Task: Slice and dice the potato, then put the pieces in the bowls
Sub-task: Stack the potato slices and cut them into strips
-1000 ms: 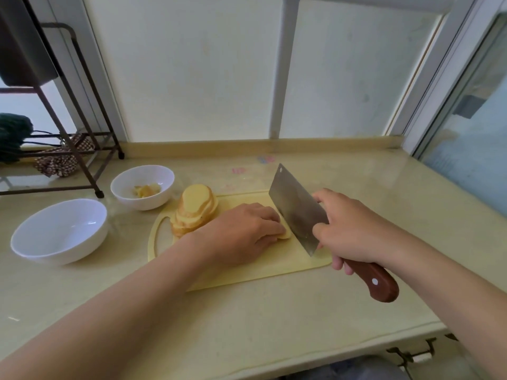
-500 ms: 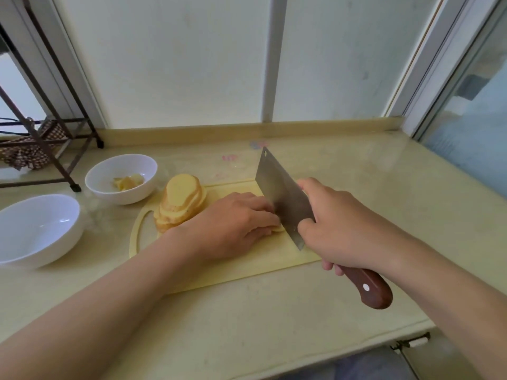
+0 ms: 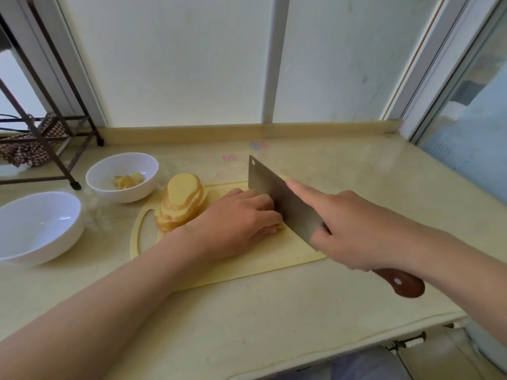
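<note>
Slicing stage, judged well along. Cleaver (image 3: pixel 282 198): broad steel blade, edge down on the pale yellow cutting board (image 3: pixel 247 264), flat side against the knuckles of the left hand (image 3: pixel 238 218). Right hand (image 3: pixel 354 229): three fingers and thumb wrapped round the wooden handle (image 3: pixel 403 283), index finger laid straight along the blade's top. Left hand: fingers curled over the potato remnant (image 3: pixel 277 228), holding it down; only a sliver shows at the fingertips, so its size cannot be told. Potato slices (image 3: pixel 183 201): leaning stack at the board's far left, just behind the left wrist. Small white bowl (image 3: pixel 123 194): on the countertop (image 3: pixel 274 311) beside the board, a few yellow pieces inside. Large white bowl (image 3: pixel 41 229): further left, nothing seen in it. Next move, by estimate: a straight downward cut close to the knuckles, fingertips tucked back; dicing and filling the bowls remain.
</note>
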